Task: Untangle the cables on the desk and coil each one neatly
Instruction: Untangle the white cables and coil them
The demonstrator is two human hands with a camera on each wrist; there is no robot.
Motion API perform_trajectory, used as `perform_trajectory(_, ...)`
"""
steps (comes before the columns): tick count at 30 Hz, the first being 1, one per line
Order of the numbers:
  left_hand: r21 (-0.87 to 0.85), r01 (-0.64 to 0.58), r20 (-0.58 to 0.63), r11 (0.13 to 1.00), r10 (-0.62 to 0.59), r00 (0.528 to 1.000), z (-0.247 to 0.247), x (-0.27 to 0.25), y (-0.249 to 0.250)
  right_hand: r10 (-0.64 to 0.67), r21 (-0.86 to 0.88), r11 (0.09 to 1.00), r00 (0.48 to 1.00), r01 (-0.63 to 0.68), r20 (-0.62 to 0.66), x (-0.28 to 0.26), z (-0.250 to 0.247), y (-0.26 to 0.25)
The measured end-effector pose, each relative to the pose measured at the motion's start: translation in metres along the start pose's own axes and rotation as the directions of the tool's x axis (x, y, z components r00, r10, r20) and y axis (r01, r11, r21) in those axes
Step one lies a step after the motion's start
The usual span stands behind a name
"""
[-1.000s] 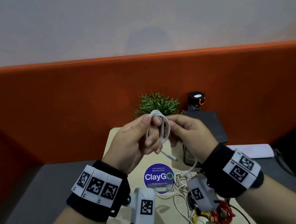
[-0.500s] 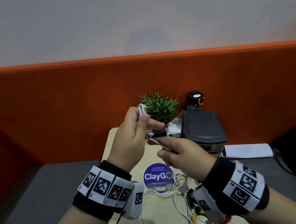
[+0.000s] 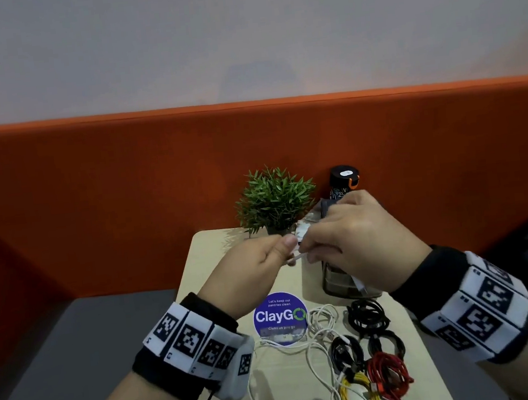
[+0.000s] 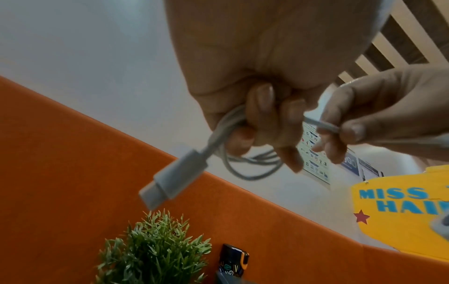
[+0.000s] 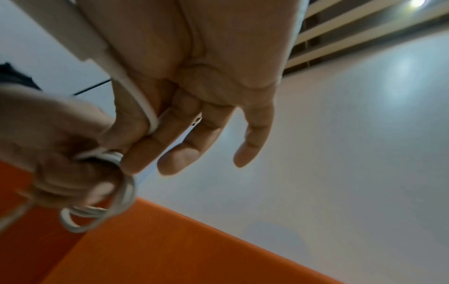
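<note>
White cable (image 4: 226, 134): a small bundle of loops is gripped in the left hand (image 3: 256, 265), raised above the table (image 3: 204, 261) near the 12 o'clock end; one plug (image 4: 175, 178) sticks out below the fist.
Left hand: fingers are curled tight around the loops.
Right hand (image 3: 354, 239): the free tail of the same cable is pinched between thumb and forefinger, just at 3 o'clock of the left hand; the other fingers are held loosely spread.
Progress: the white cable is judged nearly coiled, with only the tail left to be tucked or wrapped.
Done, as far as can be seen: black coils (image 3: 367, 316), a red coil (image 3: 388, 372) and a yellow coil (image 3: 358, 395) are laid at 5 o'clock on the table.
Left: loose white cables (image 3: 316, 334) are still sprawled at 6 o'clock beside a round blue sticker (image 3: 280, 318).
Background: a small green plant (image 3: 274, 198) and an orange partition (image 3: 93, 201) are seen at 12 o'clock.
</note>
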State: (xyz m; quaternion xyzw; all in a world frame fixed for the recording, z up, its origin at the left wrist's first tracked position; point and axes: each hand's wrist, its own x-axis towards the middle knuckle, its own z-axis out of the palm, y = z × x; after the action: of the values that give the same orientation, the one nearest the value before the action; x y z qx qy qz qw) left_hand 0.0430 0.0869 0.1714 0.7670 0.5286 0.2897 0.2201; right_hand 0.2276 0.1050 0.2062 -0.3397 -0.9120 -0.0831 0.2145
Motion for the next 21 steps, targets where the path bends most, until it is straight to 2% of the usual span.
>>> perform_trajectory(2,-0.043,0.022,0.051,0.999,-0.02,0.999,0.002,-0.001,0.003,-0.047,-0.091,0.995,0.997,0.041,-0.069,0.0,0.004,0.006)
perform_trajectory(4,-0.17,0.105,0.073,0.98,-0.093,0.993,0.003,-0.001,0.003,-0.082,-0.167,0.984,0.989,0.06,-0.125,0.0,0.009,0.006)
perform_trajectory(6,-0.336,0.199,0.116,0.92,-0.17,0.979,0.0,-0.001,0.002,-0.114,-0.209,0.975,0.974,0.073,-0.196,-0.001,0.014,0.004)
perform_trajectory(9,-0.459,0.267,0.169,0.847,-0.212,0.963,-0.002,-0.001,-0.001,-0.132,-0.249,0.967,0.948,0.059,-0.288,0.0,0.021,0.001)
perform_trajectory(17,-0.655,0.272,0.195,0.705,-0.19,0.962,0.003,-0.004,-0.006,-0.121,-0.243,0.97,0.92,0.03,-0.372,0.004,0.037,-0.001)
perform_trajectory(21,-0.651,0.27,0.167,0.71,-0.213,0.963,0.007,-0.003,-0.006,-0.071,-0.222,0.975,0.936,-0.008,-0.344,0.007,0.044,-0.003)
